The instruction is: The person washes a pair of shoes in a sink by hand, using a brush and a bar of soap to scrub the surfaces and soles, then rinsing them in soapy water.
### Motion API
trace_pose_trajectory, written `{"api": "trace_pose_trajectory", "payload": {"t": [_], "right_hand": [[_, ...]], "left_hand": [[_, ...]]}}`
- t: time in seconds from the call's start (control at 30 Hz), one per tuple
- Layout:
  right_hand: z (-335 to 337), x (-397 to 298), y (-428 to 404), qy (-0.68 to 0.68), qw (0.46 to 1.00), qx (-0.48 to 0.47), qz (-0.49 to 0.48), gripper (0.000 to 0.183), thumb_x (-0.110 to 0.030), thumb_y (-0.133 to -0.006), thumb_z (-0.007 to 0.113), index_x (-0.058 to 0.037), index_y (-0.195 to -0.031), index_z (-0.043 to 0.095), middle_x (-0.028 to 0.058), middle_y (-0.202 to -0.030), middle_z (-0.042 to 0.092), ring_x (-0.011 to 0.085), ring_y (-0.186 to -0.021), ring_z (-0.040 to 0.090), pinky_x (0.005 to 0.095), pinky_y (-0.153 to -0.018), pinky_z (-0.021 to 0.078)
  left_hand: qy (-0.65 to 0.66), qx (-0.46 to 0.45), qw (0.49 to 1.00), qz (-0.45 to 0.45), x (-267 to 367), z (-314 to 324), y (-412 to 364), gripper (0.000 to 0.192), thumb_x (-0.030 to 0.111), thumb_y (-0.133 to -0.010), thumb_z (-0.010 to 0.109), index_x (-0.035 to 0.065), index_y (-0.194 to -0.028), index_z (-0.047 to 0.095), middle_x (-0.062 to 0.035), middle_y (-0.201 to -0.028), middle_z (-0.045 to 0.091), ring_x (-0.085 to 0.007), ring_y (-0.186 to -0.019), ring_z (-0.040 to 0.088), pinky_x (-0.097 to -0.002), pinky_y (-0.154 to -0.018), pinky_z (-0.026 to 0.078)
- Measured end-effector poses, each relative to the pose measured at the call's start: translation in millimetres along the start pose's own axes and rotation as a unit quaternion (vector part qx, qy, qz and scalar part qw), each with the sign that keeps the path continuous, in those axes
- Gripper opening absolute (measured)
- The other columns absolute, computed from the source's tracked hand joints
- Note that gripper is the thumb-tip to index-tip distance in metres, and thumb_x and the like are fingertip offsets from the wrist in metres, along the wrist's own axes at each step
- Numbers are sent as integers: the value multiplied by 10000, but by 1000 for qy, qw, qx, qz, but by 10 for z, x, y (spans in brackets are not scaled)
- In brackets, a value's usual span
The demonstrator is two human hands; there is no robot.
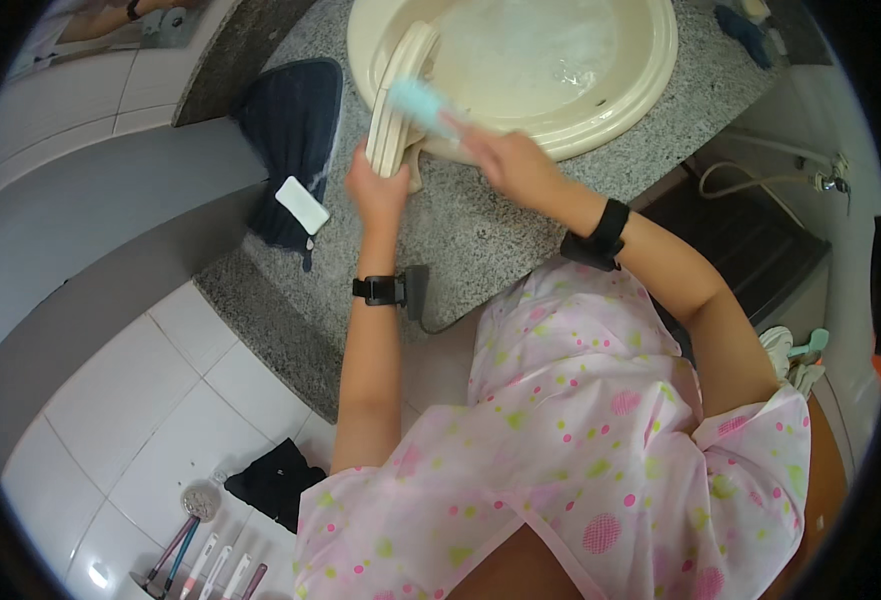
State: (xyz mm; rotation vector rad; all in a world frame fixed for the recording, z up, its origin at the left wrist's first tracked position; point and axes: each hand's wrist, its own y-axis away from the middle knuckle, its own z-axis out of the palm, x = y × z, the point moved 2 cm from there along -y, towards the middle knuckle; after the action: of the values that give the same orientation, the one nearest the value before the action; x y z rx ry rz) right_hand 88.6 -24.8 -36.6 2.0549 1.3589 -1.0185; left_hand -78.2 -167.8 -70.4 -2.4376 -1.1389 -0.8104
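Note:
My left hand [378, 187] grips the near end of a cream-coloured shoe [395, 112], tilted on its side so that its thick grooved sole edge shows. The shoe rests across the left rim of a cream oval washbasin [639, 112] holding cloudy, sudsy water. In my right hand [519, 165] is a brush with pale blue bristles [416, 101] and a pinkish handle, blurred by motion. Its bristles are over the shoe's side; whether they touch cannot be made out. Part of the shoe's upper is hidden behind the sole and the brush.
On the grey granite counter [470, 232], a white rectangular bar [303, 205] lies on dark blue cloth [290, 112]. Another dark cloth [744, 36] is at the far right. A hose [740, 176] runs to a wall valve [830, 180]. Several brushes [200, 562] hang below left.

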Motion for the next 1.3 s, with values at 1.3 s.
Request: {"api": "trace_pose_trajectory", "payload": {"t": [1.3], "right_hand": [[-123,494,-679,-252,946,159,129,466,-161,-976,431,-205,-1436,368,160,-656,597,199,-492,553,334,-531,477]], "left_hand": [[-24,16,1000,4,131,51,-8,370,28,-727,618,-30,-1092,609,-219,-932,667,-354,-873,657,-373,-763,492]]}}
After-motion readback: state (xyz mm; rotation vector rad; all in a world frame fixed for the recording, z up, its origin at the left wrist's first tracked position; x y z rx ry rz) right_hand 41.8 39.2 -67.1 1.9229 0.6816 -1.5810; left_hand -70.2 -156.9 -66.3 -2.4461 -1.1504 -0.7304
